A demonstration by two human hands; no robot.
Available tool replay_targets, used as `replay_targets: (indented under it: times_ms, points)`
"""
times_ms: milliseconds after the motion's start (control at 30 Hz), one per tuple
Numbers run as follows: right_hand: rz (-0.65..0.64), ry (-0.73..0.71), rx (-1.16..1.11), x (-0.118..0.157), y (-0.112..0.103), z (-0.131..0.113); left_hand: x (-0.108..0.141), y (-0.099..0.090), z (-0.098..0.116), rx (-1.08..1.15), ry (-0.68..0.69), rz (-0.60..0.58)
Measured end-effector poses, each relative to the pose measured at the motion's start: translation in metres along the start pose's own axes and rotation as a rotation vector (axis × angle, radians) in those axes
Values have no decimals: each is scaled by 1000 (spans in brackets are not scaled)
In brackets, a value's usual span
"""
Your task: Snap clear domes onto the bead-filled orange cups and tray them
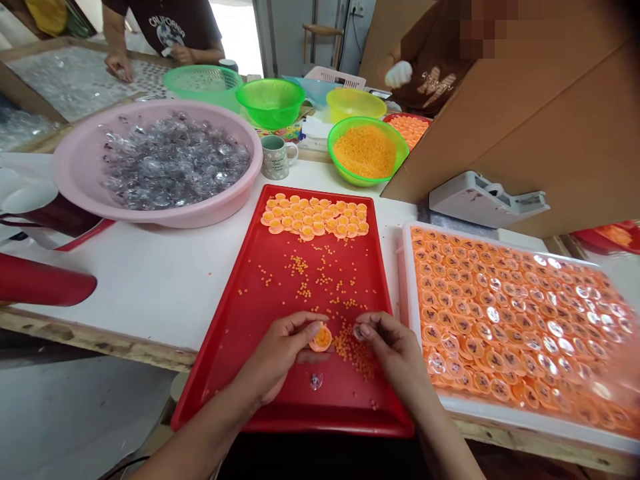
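Between the thumb and fingers of my left hand (295,343) is a small round orange cup (321,338) with yellow-orange bits inside. My right hand (393,343), just to its right, pinches a small clear lid (358,332), partly hidden by the fingers. Both hands are over a red tray (240,347). Another clear lid (315,381) with a dark print lies on the tray below my left hand. Loose orange beads (355,350) are scattered between and beyond the hands. Rows of filled orange cups (315,217) stand at the tray's far end.
A pink basin (210,210) of clear lids stands at left, by a mug (275,158). A green bowl (367,153) of orange beads sits behind the tray. At right, a white tray (407,287) holds lidded orange cups, near a cardboard wall (525,127). Two people work opposite.
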State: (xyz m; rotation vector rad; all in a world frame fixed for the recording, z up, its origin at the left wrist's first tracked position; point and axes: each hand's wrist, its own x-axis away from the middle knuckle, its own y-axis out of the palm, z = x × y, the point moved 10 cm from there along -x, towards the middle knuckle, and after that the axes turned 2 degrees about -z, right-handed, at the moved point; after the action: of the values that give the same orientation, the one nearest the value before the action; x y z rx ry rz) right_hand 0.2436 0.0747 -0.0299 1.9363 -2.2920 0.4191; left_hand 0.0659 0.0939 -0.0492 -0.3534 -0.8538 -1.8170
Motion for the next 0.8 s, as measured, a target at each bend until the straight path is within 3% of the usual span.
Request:
replay_targets:
  times_ms: [133, 400, 667, 800]
  points:
    - [-102, 138, -309, 9, 9, 9, -3, 6, 4, 12, 24, -47]
    - [-182, 124, -448, 16, 19, 4, -1, 19, 4, -15, 16, -65]
    - [1, 73, -203, 15, -1, 17, -1, 27, 1, 37, 25, -102]
    - [-85, 66, -51, 14, 10, 22, -2, 18, 6, 44, 57, -48]
